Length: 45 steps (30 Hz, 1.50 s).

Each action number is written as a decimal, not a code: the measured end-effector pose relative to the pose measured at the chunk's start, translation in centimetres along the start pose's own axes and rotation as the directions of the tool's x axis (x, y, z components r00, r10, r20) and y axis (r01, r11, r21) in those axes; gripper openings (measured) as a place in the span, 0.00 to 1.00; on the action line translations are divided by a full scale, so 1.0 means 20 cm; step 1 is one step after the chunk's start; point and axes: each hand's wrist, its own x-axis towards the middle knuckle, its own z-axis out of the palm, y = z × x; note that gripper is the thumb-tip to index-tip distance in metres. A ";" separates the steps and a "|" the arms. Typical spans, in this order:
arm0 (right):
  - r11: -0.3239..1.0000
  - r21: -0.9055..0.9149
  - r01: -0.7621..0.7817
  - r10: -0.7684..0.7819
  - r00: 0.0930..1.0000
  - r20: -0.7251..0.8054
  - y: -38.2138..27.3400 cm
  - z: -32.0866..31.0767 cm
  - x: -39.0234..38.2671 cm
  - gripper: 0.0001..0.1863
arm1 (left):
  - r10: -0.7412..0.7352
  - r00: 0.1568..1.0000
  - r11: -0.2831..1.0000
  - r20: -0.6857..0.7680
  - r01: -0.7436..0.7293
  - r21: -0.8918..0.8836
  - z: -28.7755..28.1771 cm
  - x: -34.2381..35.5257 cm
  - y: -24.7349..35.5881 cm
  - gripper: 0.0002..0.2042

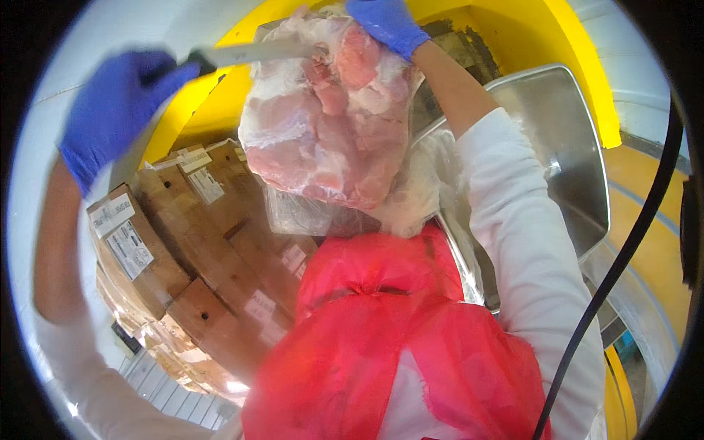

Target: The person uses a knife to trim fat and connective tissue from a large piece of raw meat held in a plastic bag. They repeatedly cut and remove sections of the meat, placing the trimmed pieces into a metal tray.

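In a blue glove, my left hand [121, 103] is closed round the dark handle of a knife [253, 53]. The blade points right, and its tip reaches the upper part of a large block of raw meat [323, 147]. Pale fat and pink muscle show on the block. My right hand [392, 26], also gloved in blue, grips the block's far right edge; the frame's top cuts off part of its fingers. Clear plastic wrap [308, 213] lies under the meat and hangs down at its near side.
Stacked cardboard boxes [191, 235] with white labels stand at left. A metal tub [565, 161] is at right, near my right forearm. Behind the meat curves a yellow container wall [587, 66]. A black cable [623, 264] hangs down the right side. My red apron [389, 337] fills the near middle.
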 end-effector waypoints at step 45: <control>0.997 0.047 -0.069 0.080 0.949 -0.305 0.05 -0.09 -0.13 0.19 | 0.020 0.994 0.992 -0.111 -0.006 0.124 0.10 -0.06 0.16 0.20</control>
